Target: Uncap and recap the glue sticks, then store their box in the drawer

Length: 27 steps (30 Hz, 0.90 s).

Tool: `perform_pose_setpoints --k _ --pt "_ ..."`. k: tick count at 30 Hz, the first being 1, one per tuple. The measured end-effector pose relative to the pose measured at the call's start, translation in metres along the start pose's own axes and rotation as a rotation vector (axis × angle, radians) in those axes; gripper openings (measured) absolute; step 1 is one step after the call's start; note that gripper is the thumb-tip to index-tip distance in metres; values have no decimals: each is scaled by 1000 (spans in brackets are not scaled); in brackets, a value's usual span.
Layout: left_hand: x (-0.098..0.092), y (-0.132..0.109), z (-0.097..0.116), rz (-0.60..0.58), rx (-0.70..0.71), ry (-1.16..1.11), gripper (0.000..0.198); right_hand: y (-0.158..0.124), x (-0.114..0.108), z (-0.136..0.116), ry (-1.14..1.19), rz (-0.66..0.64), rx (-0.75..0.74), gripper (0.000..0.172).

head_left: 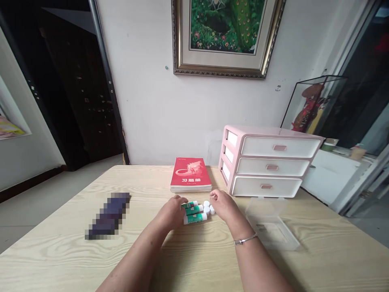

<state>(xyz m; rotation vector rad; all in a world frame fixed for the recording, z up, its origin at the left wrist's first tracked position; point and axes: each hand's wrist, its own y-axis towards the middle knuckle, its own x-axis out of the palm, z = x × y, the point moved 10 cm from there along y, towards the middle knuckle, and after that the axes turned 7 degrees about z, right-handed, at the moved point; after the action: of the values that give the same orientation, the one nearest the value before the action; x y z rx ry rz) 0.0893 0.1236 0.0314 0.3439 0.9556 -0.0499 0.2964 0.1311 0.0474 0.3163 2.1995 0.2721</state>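
Note:
Several green-and-white glue sticks (195, 218) lie side by side on the table, their white ends to the right. My left hand (172, 213) is curled against their left ends, with its fingers closed around the ends. Beside the white ends stands a small cluster of white caps (207, 210). Just right of these caps is my right hand (224, 205), fingers bent in and tips pressed together. Anything in that pinch is too small or hidden to make out. A silver bracelet (244, 240) circles my right wrist.
A red book (191, 174) lies behind the glue sticks. The pink-and-white drawer unit (272, 166) stands at the back right. In front of it is a clear plastic box (275, 233) with its lid raised. A pixelated dark object (109, 215) lies on the wooden table (60, 251) at left.

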Motion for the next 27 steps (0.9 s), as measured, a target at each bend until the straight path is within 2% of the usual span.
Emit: perform_pose_setpoints --k 2,5,10,18,23,27 --pt "11 -1 1 -34 27 6 47 -1 8 -5 -32 -30 -72 27" --pt "15 -1 4 -48 81 26 53 -3 21 -10 -39 -112 -158 33" --pt "18 0 -1 -65 150 56 51 -6 37 7 -92 -230 -110 41" --pt "22 1 -7 -108 186 154 37 -7 36 15 -135 -223 -66 43" --pt "20 4 -10 -64 127 235 33 -8 31 12 -159 -196 -71 37" --pt "19 5 -6 -40 120 244 29 -7 23 9 -123 -152 -82 43"
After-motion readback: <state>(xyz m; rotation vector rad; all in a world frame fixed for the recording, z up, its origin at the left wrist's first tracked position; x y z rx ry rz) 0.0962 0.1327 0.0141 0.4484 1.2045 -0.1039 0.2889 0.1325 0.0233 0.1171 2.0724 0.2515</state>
